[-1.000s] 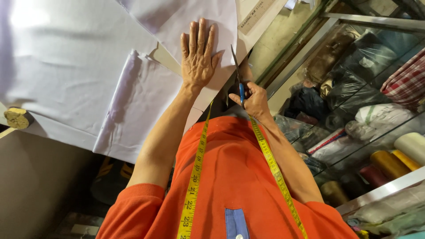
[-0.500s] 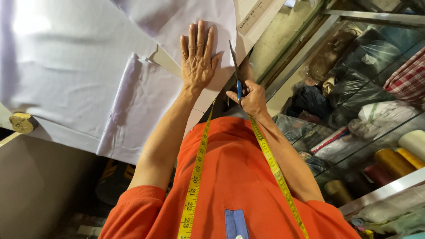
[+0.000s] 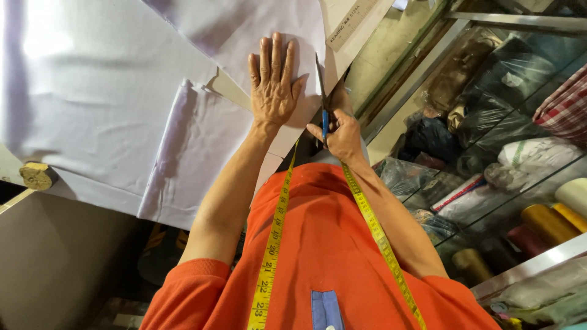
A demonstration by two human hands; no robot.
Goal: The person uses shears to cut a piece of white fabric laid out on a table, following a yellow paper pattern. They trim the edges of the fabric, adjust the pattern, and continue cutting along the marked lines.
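A: Closest to the camera, what is there?

B: A yellow measuring tape (image 3: 273,244) hangs around the neck over the orange shirt (image 3: 324,256), one end down each side — so both hands are free and the tape is always near.

A: And the right hand (image 3: 341,135)?

B: It holds scissors (image 3: 322,98) with a blue handle. The fingers are curled closed through the grips, and the blades point away from the body, standing in the right edge of the pale cloth (image 3: 244,30). If the blades are open or closed, I cannot tell.

A: Why is the left hand (image 3: 273,82) laid flat?

B: I think it is to keep the cloth from sliding. The palm presses down just beside the blades, fingers straight and only slightly spread, thumb out toward the scissors.

A: Where does the cloth lie?

B: On the work table (image 3: 342,15), spread wide to the left, with one folded piece (image 3: 183,153) hanging over the near edge. Farther to the right, behind glass, there are shelves with fabric rolls (image 3: 544,220) — apart from the work.
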